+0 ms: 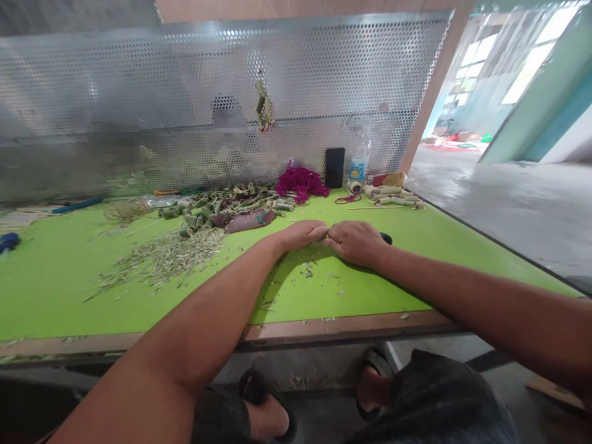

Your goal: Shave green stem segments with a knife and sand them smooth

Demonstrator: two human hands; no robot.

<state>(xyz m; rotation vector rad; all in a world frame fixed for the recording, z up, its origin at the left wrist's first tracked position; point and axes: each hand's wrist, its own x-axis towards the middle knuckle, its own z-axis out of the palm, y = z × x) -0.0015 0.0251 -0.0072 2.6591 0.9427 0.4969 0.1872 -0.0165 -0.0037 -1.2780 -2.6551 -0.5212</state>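
My left hand point(301, 234) and my right hand point(357, 243) meet fingertip to fingertip over the green table top point(55, 277), a little past its middle. Both have their fingers curled and pressed together around something small and thin that I cannot make out. A dark object point(386, 237) peeks out behind my right hand. Beyond the hands lies a pile of short green rolled leaf pieces point(217, 206), and to the left a heap of thin green trimmings point(161, 259).
A perforated metal screen point(231, 74) walls off the table's far side. Along it lie a magenta thread bundle point(301, 182), a black phone point(334, 167), a water bottle point(359, 161) and pale rolled pieces point(393, 196). The table's wooden front edge point(324, 330) is close to my knees.
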